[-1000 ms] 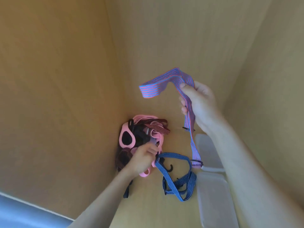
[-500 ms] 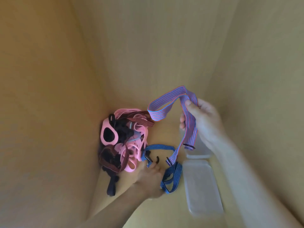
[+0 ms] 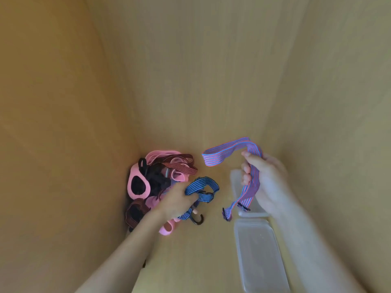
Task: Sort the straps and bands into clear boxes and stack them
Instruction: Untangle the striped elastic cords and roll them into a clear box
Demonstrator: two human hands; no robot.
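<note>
Straps: a pink-and-blue strap (image 3: 224, 153) hangs in the air from the right hand (image 3: 264, 182). A blue strap (image 3: 201, 185) lies at 3 o'clock of the heap of bands (image 3: 160, 176), partly lifted.
Right hand: fingers (image 3: 246, 169) clamped round the middle of the pink-and-blue strap. One end loops out to 10 o'clock and the other, with its dark clip, dangles to 7 o'clock.
Left hand (image 3: 177, 201): fingers curled on the blue strap, as far as the blur allows. Its black hook (image 3: 197, 219) trails at 5 o'clock.
Boxes: one clear box (image 3: 260, 256) sits at 5 o'clock of the heap. A second clear box (image 3: 236, 180) is partly hidden behind the right hand.
Stage: probably pulling straps free, with none boxed yet.
Risk, snag: the hook may catch a pink band and drag the heap along.
Risk, knock: the dangling clip swings just beside the boxes and could nudge one.
Risk, mixing: two kinds in two hands could end up in the same box.
</note>
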